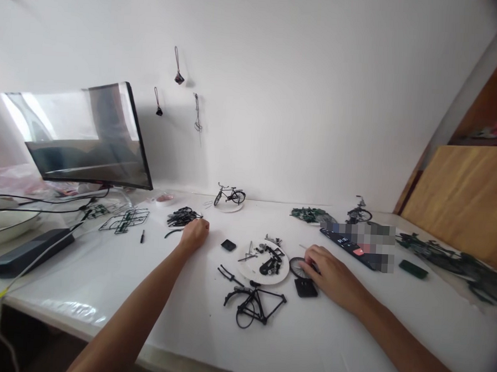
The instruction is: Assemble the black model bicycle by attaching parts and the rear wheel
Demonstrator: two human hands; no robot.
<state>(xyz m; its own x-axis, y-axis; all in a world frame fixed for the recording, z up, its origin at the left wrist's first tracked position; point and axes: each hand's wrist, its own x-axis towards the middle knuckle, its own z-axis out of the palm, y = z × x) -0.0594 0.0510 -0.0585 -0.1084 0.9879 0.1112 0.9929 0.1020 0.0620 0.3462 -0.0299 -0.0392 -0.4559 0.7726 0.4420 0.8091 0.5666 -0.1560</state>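
Flanking a plate (pixel 251 269): left hand (pixel 194 234) curled beside open tabletop (pixel 238 223), right hand (pixel 331 272) at edge of wheel (pixel 297 267), grips unclear.

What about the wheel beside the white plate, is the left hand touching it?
No, the right hand is at the wheel; the left hand is near black parts.

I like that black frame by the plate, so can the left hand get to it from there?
Probably yes: mostly bare table lies between the left hand and the frame. The fork lies near the way, but low. I can't tell whether the hand holds something.
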